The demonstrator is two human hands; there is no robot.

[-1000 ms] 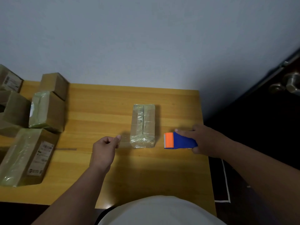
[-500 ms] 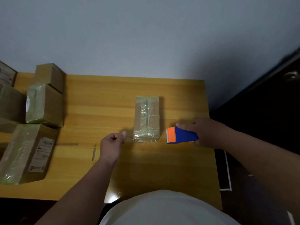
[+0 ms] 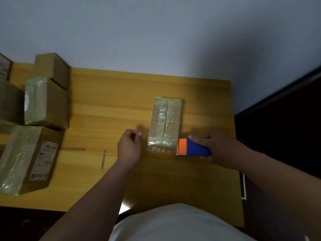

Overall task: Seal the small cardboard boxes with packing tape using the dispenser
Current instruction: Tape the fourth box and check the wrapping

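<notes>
The right hand (image 3: 220, 150) is wrapping its fingers around the blue body of the tape dispenser (image 3: 192, 147), with the forefinger lying along the top and the thumb tucked under the near side. The dispenser's orange end is pointing left and sitting just beside the near right corner of the small cardboard box (image 3: 165, 123); whether it is touching the box cannot be told. The left hand (image 3: 129, 147) is hovering just left of the same box, fingers curled in with the thumb and forefinger tips brought together toward the box's near left corner; whether anything thin is pinched between them cannot be told.

The box is lying near the middle of the wooden counter (image 3: 112, 105), its long side running away from the person, glossy clear tape covering the top seam and folding over the near end. A short flap of tape is lying flat on the counter at that near end.

Along the left side of the counter, several other taped boxes (image 3: 44, 103) are sitting close together, the nearest one (image 3: 27, 159) carrying a printed label on its side.
</notes>
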